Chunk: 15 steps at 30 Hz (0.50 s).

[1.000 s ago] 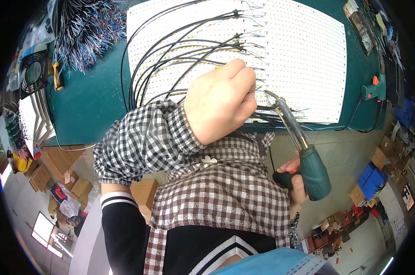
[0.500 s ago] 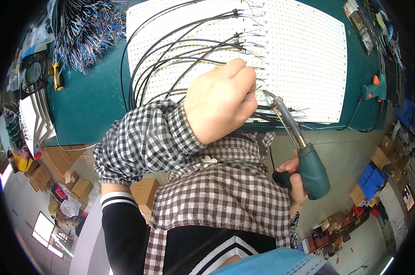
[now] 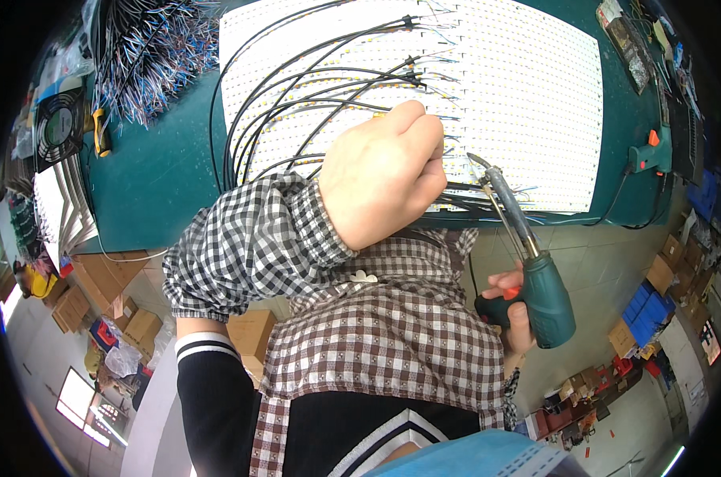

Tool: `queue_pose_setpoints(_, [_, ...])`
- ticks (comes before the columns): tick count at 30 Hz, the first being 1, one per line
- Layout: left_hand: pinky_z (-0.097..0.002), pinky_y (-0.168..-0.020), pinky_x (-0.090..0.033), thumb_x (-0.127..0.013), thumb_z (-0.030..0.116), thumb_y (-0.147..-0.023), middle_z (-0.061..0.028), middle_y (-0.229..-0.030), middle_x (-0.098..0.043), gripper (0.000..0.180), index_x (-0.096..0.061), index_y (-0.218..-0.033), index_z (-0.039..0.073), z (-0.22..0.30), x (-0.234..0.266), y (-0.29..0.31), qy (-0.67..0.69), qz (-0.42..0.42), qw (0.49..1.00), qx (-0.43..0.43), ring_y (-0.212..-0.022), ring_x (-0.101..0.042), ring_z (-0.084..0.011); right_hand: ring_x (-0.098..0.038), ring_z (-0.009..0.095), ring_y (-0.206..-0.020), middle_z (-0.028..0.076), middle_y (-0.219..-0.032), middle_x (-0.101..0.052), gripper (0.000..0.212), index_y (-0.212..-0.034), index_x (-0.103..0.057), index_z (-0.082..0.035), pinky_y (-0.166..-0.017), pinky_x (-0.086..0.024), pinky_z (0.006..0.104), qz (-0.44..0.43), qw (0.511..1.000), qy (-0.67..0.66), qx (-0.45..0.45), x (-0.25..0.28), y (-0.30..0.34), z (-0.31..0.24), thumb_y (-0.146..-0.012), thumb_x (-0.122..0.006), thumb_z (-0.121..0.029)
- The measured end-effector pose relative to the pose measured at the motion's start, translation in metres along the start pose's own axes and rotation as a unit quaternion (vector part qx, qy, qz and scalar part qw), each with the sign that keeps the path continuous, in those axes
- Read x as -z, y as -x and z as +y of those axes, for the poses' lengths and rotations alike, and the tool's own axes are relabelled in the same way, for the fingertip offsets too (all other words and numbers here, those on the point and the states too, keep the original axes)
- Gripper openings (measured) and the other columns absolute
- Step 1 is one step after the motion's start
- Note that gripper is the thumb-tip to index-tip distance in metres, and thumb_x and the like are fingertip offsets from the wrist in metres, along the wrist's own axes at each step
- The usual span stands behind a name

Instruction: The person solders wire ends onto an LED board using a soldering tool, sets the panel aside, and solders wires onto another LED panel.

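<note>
top: black cables laid on white dotted panel, joints unclear | left hand curled, contents hidden | right hand: green-handled soldering iron gripped

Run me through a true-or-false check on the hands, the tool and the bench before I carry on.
1. The right hand grips a green-handled soldering tool. True.
2. The left hand has its fingers curled. True.
3. The soldering tool's tip touches the left hand. False: a gap shows between the tip and that hand.
4. Black cables run across the white panels. True.
5. The big wire bundle is on the right. False: the wire bundle lies at the far left of the green bench.
6. The black fan is on the panels. False: the black fan is left of them.
</note>
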State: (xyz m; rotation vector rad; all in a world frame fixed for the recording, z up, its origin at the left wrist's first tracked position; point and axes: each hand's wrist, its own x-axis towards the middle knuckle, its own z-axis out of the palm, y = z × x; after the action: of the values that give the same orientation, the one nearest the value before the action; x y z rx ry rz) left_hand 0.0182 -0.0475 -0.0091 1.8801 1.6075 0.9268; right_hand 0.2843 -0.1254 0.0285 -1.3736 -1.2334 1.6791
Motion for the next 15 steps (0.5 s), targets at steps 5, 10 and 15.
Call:
queue_pose_setpoints(5, [-0.034, -0.054, -0.047, -0.067, 0.002, -0.072, -0.0086, -0.073, -0.053, 0.013, -0.055, -0.078, 0.005, -0.003, 0.002, -0.004, 0.0, 0.0, 1.0, 0.003, -0.061, -0.057, -0.0262, -0.061, 0.026, -0.1, 0.015, -0.108, -0.059, 0.066, -0.133, -0.035, 0.015, -0.076, -0.057, 0.0345, -0.003, 1.0, 0.005, 0.007, -0.002, -0.007, -0.002, -0.093, -0.058, -0.031])
queue_pose_setpoints(10, [-0.0306, -0.056, -0.046, -0.066, 0.003, -0.076, -0.0077, -0.08, -0.055, 0.01, -0.059, -0.083, 0.006, 0.0, 0.009, -0.005, 0.076, -0.027, 0.995, 0.054, -0.064, -0.058, -0.0229, -0.063, 0.028, -0.097, 0.018, -0.107, -0.059, 0.066, -0.131, -0.039, 0.015, -0.071, -0.059, 0.0338, 0.025, 0.999, 0.001, 0.036, 0.0, -0.006, 0.003, -0.091, -0.058, -0.034])
queue_pose_setpoints(15, [-0.0295, -0.056, -0.046, -0.066, 0.006, -0.078, -0.0071, -0.082, -0.054, 0.008, -0.061, -0.084, 0.006, -0.001, 0.01, -0.012, 0.056, -0.065, 0.995, 0.046, -0.065, -0.057, -0.0202, -0.063, 0.03, -0.096, 0.019, -0.107, -0.059, 0.066, -0.13, -0.04, 0.016, -0.068, -0.059, 0.0333, 0.042, 0.998, 0.005, 0.048, 0.0, -0.006, 0.001, -0.09, -0.059, -0.033])
